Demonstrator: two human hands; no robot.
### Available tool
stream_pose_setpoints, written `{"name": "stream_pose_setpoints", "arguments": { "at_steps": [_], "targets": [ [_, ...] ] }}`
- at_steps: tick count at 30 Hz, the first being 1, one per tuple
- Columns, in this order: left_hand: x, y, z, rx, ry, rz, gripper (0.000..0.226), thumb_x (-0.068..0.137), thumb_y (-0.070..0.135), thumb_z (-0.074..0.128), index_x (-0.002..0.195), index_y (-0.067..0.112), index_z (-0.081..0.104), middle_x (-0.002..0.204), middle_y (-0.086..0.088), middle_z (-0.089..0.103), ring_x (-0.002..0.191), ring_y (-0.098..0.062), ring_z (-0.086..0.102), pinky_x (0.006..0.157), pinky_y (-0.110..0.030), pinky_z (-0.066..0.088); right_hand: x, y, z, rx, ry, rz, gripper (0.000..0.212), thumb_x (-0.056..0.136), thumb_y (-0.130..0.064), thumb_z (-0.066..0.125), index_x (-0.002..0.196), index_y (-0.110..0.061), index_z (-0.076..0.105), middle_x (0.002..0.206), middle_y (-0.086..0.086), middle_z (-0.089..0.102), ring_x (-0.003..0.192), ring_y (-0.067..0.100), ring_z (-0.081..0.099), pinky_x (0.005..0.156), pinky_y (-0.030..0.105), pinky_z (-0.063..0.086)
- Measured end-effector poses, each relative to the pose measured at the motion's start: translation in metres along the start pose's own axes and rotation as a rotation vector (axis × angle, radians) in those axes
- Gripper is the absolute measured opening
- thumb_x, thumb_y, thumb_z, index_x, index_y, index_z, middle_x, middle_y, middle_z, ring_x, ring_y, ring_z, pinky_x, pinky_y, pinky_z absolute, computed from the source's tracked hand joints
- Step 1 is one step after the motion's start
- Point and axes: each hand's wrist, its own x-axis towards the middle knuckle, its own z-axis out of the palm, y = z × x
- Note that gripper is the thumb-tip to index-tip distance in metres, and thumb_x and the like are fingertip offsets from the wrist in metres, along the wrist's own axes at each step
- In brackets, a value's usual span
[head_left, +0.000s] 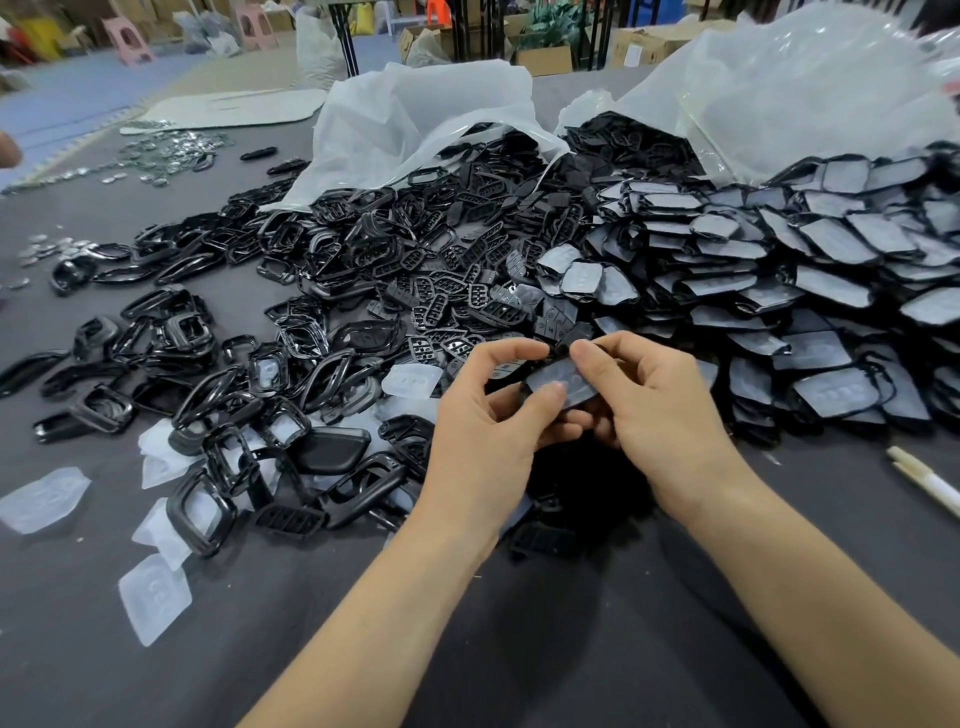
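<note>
A dark grey table (519, 649) filled the view, and two large clear plastic bags lay open at its far side, the left bag (415, 114) spilling black parts and the right bag (810, 83) crumpled behind a wide heap. That heap of padded pieces (831, 270), black with pale grey faces, covered the right of the table in overlapping rows. A looser heap of black frames (291, 270) spread across the left and middle, reaching the near edge of the cloth. Small silver pieces (166, 150) lay scattered at the far left. Both forearms came in from the near side, meeting at the middle. The left hand (488, 421) had its fingers curled, thumb pressed on the near face of a black shell (566, 376). The right hand (660, 410) pinched the same shell from the right, fingers curled round its far edge. The shell was held between them just above the table, near the border of the two heaps. Translucent pads (153, 597) lay at the near left, and a pale stick (930, 486) at the right.
</note>
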Motion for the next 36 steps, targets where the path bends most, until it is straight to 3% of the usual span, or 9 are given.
{"name": "stream_pose_setpoints", "arguments": {
  "at_steps": [6,12,22,29,36],
  "targets": [
    [-0.001,0.001,0.0,0.071,0.033,0.01,0.004,0.089,0.009,0.064,0.093,0.008,0.062,0.066,-0.005,0.069,0.045,-0.015,0.06,0.047,-0.02,0.05,0.001,0.004,0.002,-0.202,-0.034,-0.199,0.018,0.092,-0.022,0.061,0.074,-0.019,0.065,0.052,-0.01,0.057,0.045,0.002,0.047,0.049,0.019,0.036],
    [-0.001,0.002,0.001,0.181,0.051,-0.008,0.016,0.094,0.017,0.057,0.084,0.005,0.059,0.049,-0.002,0.061,0.033,-0.011,0.052,0.035,-0.017,0.04,0.0,0.004,0.002,-0.199,-0.071,-0.229,0.017,0.091,-0.019,0.062,0.075,-0.015,0.064,0.052,-0.008,0.059,0.043,0.001,0.05,0.047,0.015,0.038],
    [-0.003,0.005,0.004,0.124,0.036,-0.003,0.017,0.095,0.007,0.054,0.079,0.005,0.058,0.048,-0.003,0.061,0.035,-0.01,0.056,0.037,-0.016,0.045,-0.002,0.001,0.002,-0.085,-0.091,-0.162,0.019,0.092,-0.014,0.06,0.074,-0.007,0.062,0.046,-0.004,0.055,0.035,0.005,0.047,0.036,0.015,0.037],
    [0.001,0.003,-0.001,0.03,-0.064,-0.135,0.013,0.095,0.009,0.053,0.089,0.007,0.064,0.063,-0.007,0.07,0.051,-0.016,0.068,0.049,-0.014,0.051,0.003,-0.002,-0.006,-0.153,-0.064,-0.183,0.02,0.092,-0.016,0.061,0.074,-0.005,0.062,0.046,-0.001,0.054,0.035,0.009,0.045,0.036,0.02,0.037],
    [0.004,0.003,-0.005,-0.083,-0.125,-0.165,0.038,0.096,0.0,0.048,0.075,0.014,0.077,0.076,-0.01,0.075,0.066,-0.023,0.073,0.06,-0.017,0.056,0.006,-0.002,-0.008,-0.059,-0.093,-0.067,0.019,0.092,-0.012,0.06,0.076,-0.004,0.063,0.046,-0.005,0.052,0.04,0.005,0.046,0.038,0.021,0.042]
  ]
}}
